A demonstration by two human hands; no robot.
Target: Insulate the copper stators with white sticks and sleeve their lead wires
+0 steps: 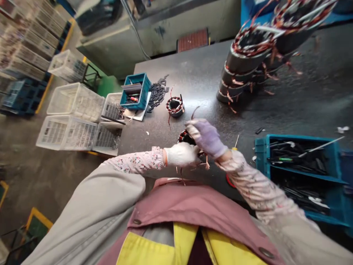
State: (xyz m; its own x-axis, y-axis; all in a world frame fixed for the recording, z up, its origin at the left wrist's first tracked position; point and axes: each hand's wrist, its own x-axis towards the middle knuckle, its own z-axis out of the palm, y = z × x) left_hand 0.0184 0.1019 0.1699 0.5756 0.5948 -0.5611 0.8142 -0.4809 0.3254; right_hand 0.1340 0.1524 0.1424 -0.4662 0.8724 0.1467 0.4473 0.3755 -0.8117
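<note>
A small motor stator [182, 137] with red-brown windings stands near the table's front edge, largely covered by my hands. My left hand [182, 154], in a white knit glove, is closed around its near side. Over its top is my right hand [207, 138], in a purple and white glove, with the fingertips pinched together. From those fingertips a thin dark wire [195, 110] sticks up. Loose copper strands [207, 164] hang at the near side of the stator. Just beyond stands another stator [175, 106], upright, with a black sleeve and wires poking out.
Stacked stators [237, 70] with loose leads rise at the back right. A divided blue bin [296, 138] of black tubing sits on the right. At the left are a blue box [145, 90], scattered black sleeve pieces [158, 92] and white crates [79, 103].
</note>
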